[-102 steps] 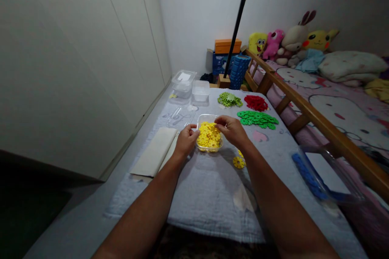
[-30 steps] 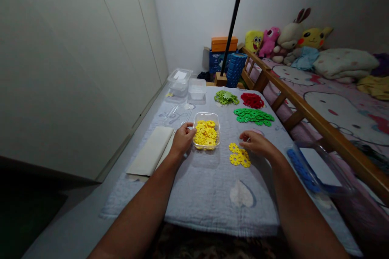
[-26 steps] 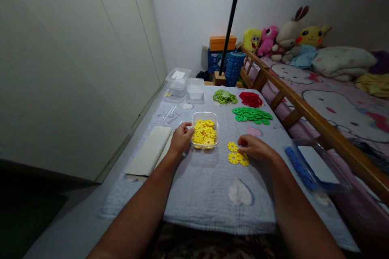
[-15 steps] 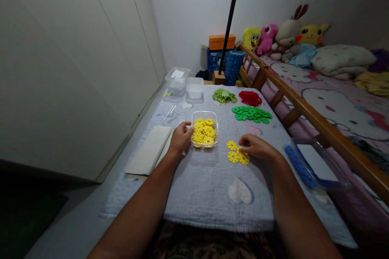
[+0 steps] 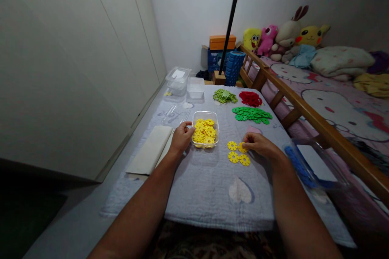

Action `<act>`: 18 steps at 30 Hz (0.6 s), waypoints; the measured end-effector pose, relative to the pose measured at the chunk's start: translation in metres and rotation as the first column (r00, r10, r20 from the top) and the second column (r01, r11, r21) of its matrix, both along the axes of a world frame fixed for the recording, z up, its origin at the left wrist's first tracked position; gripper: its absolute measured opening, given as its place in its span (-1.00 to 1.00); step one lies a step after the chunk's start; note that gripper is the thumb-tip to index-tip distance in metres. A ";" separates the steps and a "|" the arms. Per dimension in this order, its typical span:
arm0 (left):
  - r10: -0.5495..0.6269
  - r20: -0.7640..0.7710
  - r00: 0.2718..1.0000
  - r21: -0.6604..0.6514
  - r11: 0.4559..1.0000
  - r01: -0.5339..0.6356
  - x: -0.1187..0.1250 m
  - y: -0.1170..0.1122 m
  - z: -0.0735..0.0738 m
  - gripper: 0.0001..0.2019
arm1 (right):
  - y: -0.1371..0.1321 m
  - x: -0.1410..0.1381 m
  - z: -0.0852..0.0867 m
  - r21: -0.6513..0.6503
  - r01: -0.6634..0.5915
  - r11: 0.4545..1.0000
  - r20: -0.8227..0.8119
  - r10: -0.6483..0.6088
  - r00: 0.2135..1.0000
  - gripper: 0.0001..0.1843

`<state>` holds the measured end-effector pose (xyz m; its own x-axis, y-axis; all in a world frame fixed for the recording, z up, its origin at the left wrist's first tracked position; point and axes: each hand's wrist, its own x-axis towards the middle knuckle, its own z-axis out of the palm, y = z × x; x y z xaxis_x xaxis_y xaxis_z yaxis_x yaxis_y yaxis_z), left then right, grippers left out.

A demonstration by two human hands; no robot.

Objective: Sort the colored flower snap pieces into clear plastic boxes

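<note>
**Position of parts**

The tub (image 5: 205, 113), clear and open-topped, stood on the blanket (image 5: 206, 194). It was filled with yellow discs (image 5: 204, 132).

**Left hand**

The left hand (image 5: 181, 138) was at the tub's left wall. The thumb lay over the rim and the fingers were curled against the wall, so the hand was closed on the tub.

**Right hand**

Four loose discs (image 5: 233, 157) lay flat on the blanket just right of the tub, close to one another. The right hand (image 5: 259, 147) rested palm down to the right of the tub, beyond these discs. Its fingers were bunched together, with the tips touching one disc (image 5: 242, 147) of the four. Whether that disc was pinched could not be determined.

**Surrounding items**

- Behind the tub: a light-green pile (image 5: 225, 96) and a red pile (image 5: 251, 98), side by side.
- Behind and right of the tub: a dark-green pile (image 5: 251, 115), nearer than the other two.
- Behind and left of the tub: two empty boxes (image 5: 178, 81), and a clear lid (image 5: 176, 115) lying nearer the tub.
- Left of the tub: a folded sheet (image 5: 149, 150), beside the left wrist.
- Far right of the tub: a bin (image 5: 316, 162) holding blue discs, beside the bed rail (image 5: 304, 109).
- Far behind the tub: a black pole (image 5: 230, 24), with plush toys (image 5: 282, 36) on the bed to its right.
</note>
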<state>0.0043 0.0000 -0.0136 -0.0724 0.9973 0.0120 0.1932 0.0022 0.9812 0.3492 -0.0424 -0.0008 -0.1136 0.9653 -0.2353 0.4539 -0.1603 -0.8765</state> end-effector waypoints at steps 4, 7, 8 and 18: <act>0.000 0.014 1.000 -0.014 1.000 0.001 0.001 0.001 -0.002 -0.54 | 0.003 -0.004 0.009 0.057 0.093 0.994 -0.076 -0.088 0.993 -0.59; 0.004 0.026 1.000 -0.024 1.000 -0.003 0.001 0.001 -0.003 -0.53 | 0.011 -0.020 0.026 0.139 0.130 0.982 -0.090 -0.118 0.989 -0.60; 0.007 0.027 1.000 -0.023 1.000 -0.006 0.001 0.001 -0.003 -0.53 | 0.015 -0.028 0.032 0.169 0.133 0.977 -0.102 -0.117 0.988 -0.61; -0.006 0.003 1.000 0.001 1.000 0.006 0.001 -0.002 0.002 -0.59 | 0.063 -0.117 0.053 0.369 0.098 0.924 -0.155 -0.043 0.987 -0.70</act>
